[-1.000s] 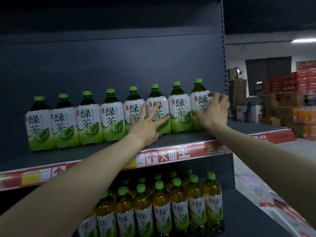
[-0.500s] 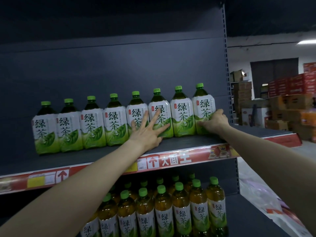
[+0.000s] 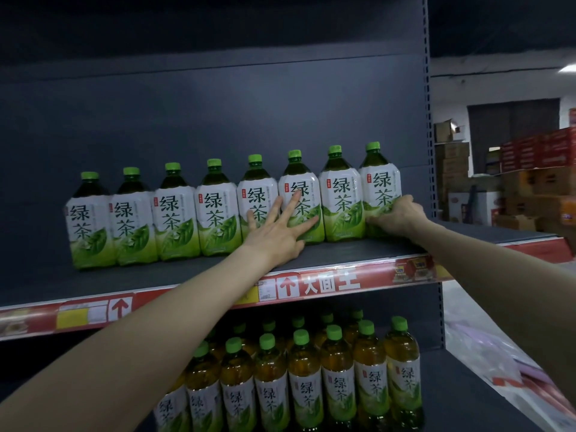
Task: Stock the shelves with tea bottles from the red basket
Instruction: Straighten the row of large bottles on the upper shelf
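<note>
Several large green tea bottles with green caps and white-green labels stand in a row on the upper shelf (image 3: 343, 249). My left hand (image 3: 277, 232) lies flat with spread fingers against the fronts of the fifth bottle (image 3: 258, 188) and sixth bottle (image 3: 304, 179) from the left. My right hand (image 3: 394, 218) grips the lower part of the rightmost bottle (image 3: 380, 182), fingers curled round its base. The red basket is out of view.
The lower shelf holds several smaller amber tea bottles (image 3: 304, 381) in tight rows. The shelf's upright post (image 3: 431, 169) stands just right of the last bottle. Stacked cardboard boxes (image 3: 452, 160) and red cartons (image 3: 536, 151) fill the background on the right.
My right hand slid from high on the rightmost bottle down to its base. My left hand stays pressed on the middle bottles. The view shifted slightly.
</note>
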